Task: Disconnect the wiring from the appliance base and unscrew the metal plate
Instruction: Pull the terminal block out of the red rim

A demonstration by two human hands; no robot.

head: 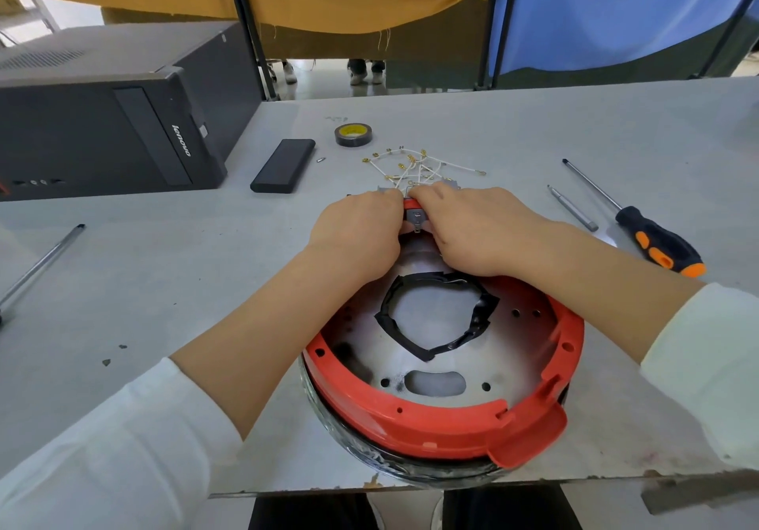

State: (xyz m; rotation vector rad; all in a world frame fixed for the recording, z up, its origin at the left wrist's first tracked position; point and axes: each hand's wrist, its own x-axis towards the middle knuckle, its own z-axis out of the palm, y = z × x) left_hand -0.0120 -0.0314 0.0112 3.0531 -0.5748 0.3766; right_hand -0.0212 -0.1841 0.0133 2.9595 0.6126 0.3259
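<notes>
The round appliance base (443, 418) has a red plastic rim and lies at the table's near edge. Its metal plate (509, 336) shows holes and a central opening edged with black tape (478, 316). At the far side of the rim, my left hand (357, 233) and my right hand (472, 229) both grip a small grey metal connector part (415, 217), fingers curled around it. A bundle of white wires with brass terminals (415, 166) lies loose on the table just behind my hands.
An orange-and-black screwdriver (653, 237) and a loose metal bit (573, 208) lie to the right. A metal rod (41, 266) lies left. A tape roll (352, 135), a black rectangular case (283, 166) and a black computer tower (111, 118) stand farther back.
</notes>
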